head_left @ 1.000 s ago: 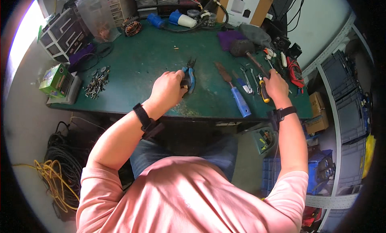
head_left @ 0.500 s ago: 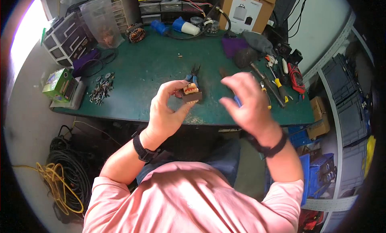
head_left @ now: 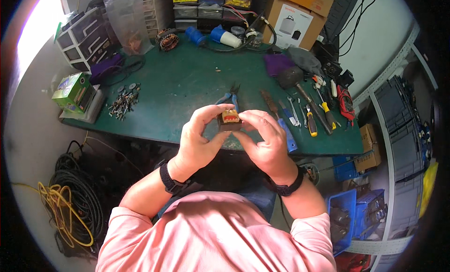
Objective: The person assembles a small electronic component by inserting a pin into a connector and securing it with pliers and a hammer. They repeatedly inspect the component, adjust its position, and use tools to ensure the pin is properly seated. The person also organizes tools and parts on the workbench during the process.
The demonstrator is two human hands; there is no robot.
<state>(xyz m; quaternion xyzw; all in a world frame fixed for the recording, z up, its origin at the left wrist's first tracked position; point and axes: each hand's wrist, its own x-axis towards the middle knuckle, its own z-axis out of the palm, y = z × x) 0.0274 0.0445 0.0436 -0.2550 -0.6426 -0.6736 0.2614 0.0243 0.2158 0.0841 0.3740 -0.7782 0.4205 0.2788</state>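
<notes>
Above the front edge of the bench, a small transformer with a dark core and a yellowish, red-marked winding sits between both hands. My left hand grips its left side with thumb and fingers. From the other side, my right hand has its thumb and fingertips closed on the right side. Just beyond the transformer lie blue-handled pliers, with their handles partly behind my left fingers. To the right of my right hand rests a blue-handled scraper with a rusty blade.
Wrenches, a yellow-and-black screwdriver and a mallet lie on the right of the green bench. A screw pile and a green box are at left. Blue plugs and a carton stand at the back.
My right hand has come in from the right and closed on the transformer, which my left hand was holding alone. The transformer has moved slightly right and nearer in the view.
</notes>
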